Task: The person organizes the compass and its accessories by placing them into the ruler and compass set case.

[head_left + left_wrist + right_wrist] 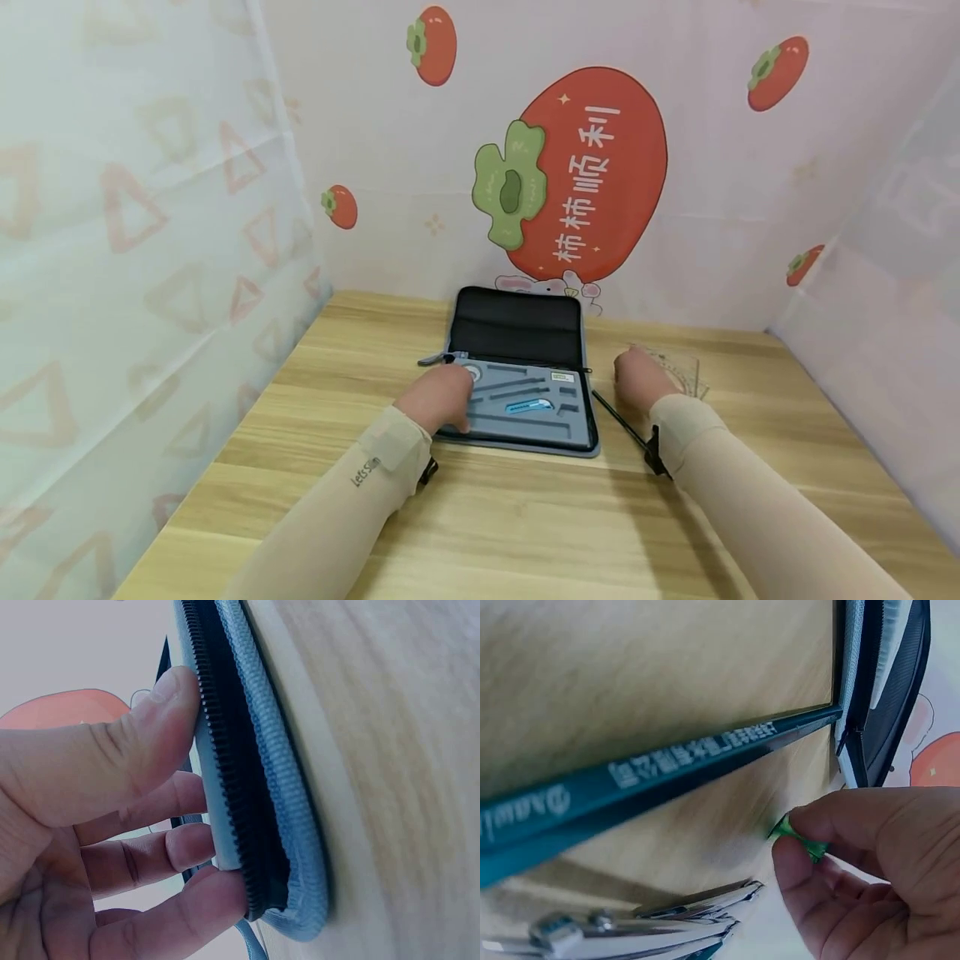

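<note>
An unzipped blue-grey case (517, 450) lies spread on the wooden table, its black lid (517, 325) folded back. Grey foam (517, 429) with cut-out slots fills its base; a blue utility knife (529, 406), a white eraser (562, 377) and a round white item (472, 372) sit in it. My left hand (442, 396) rests at the case's left edge, thumb and fingertips touching the foam beside the zipper (214, 724). Right of the case, my right hand (862, 870) pinches a small green pencil sharpener (810, 846) between thumb and finger, close above the table.
A dark green pencil (611, 410) lies to the right of the case, pointing toward it. Metal compasses (667, 922) lie near the right hand. Clear plastic set squares or a protractor (686, 367) lie beyond that hand. A printed cloth wall (405, 250) borders the table.
</note>
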Available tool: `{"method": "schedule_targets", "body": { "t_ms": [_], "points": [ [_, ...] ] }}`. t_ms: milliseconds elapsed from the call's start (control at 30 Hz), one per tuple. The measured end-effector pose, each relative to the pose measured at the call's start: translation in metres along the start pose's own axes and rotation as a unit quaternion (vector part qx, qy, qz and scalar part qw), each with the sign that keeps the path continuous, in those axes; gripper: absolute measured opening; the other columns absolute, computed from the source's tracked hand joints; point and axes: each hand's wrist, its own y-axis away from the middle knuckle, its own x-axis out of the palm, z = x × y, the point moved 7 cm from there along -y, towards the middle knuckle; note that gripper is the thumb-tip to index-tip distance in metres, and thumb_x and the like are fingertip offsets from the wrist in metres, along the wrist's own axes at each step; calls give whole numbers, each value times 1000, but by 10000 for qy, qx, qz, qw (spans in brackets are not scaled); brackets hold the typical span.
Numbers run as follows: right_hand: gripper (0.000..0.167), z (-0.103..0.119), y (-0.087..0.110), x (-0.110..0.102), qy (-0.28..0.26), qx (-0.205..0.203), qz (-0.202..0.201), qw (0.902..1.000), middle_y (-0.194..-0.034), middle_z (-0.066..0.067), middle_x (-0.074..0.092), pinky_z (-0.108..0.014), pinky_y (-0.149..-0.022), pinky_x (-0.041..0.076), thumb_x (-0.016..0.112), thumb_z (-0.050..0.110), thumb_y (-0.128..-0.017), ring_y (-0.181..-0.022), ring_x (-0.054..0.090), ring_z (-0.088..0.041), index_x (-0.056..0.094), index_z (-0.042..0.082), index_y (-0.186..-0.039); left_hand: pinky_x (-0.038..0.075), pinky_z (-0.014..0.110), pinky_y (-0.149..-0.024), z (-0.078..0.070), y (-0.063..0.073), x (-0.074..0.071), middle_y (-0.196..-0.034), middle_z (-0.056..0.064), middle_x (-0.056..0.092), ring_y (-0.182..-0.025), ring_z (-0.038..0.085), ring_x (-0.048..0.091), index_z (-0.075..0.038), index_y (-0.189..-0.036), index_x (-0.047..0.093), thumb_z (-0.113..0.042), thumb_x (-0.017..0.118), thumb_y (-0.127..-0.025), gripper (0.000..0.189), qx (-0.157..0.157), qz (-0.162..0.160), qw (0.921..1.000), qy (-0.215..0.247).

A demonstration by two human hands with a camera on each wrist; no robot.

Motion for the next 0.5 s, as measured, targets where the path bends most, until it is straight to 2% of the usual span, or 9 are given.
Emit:
{"method": "schedule_targets", "body": {
  "t_ms": [33,100,133,200,267,333,433,500],
  "points": [
    [43,1,-1,-2,-13,-32,-74,10000,-55,1,38,-55,-108,52,50,-6,-98,-58,33,-15,44,14,-60,59,36,-77,1,0,-1,-77,-1,65,-73,16,61,-13,-80,72,-24,96,-80,27,-5,-19,10000,20],
    [37,2,-3,-3,-111,-43,-117,9999,-59,0,42,-55,-105,54,52,-6,-96,-61,36,-16,49,12,-64,59,36,-77,2,0,-2,-77,-1,65,-72,16,61,-13,-79,71,-23,96,-81,27,-45,-6,10000,54],
    [32,3,-2,-3,-170,-36,-81,9998,-62,-1,45,-50,-92,57,53,-5,-94,-63,39,-18,52,11,-67,59,35,-76,2,0,-2,-77,-1,66,-72,16,60,-13,-79,71,-23,96,-81,27,-60,15,10000,68],
    [24,5,-1,-4,-312,46,18,9995,-68,-3,53,-42,-72,51,56,-4,-93,-67,45,-19,58,10,-73,58,35,-76,1,0,-2,-78,-1,65,-73,16,60,-13,-78,71,-22,96,-81,27,-46,55,9999,80],
    [20,9,1,-6,-436,64,10,9990,-71,-4,57,-37,-64,43,58,-3,-92,-67,49,-20,61,10,-77,57,36,-76,0,0,-3,-78,-1,65,-73,17,59,-13,-77,70,-22,96,-81,28,-15,77,9999,80],
    [21,17,3,-10,-520,-72,-93,9986,-72,-5,58,-36,-63,41,59,-4,-92,-67,49,-21,62,11,-77,57,35,-76,-2,-1,-3,-78,-1,65,-73,17,59,-13,-77,70,-23,96,-81,28,6,72,9999,104],
    [22,30,4,-15,-512,-398,-406,9971,-76,-2,62,-38,-68,47,62,-3,-94,-70,52,-20,66,12,-79,58,36,-77,-1,0,-2,-78,-1,65,-74,16,60,-13,-77,70,-23,96,-81,28,-11,68,9999,128],
    [16,40,4,-14,-573,-663,-498,9949,-84,-4,70,-43,-73,54,66,-3,-95,-76,61,-21,72,10,-88,59,36,-78,2,1,0,-78,-2,65,-74,16,61,-13,-77,70,-23,96,-81,28,-70,86,9998,150]
  ]
}}
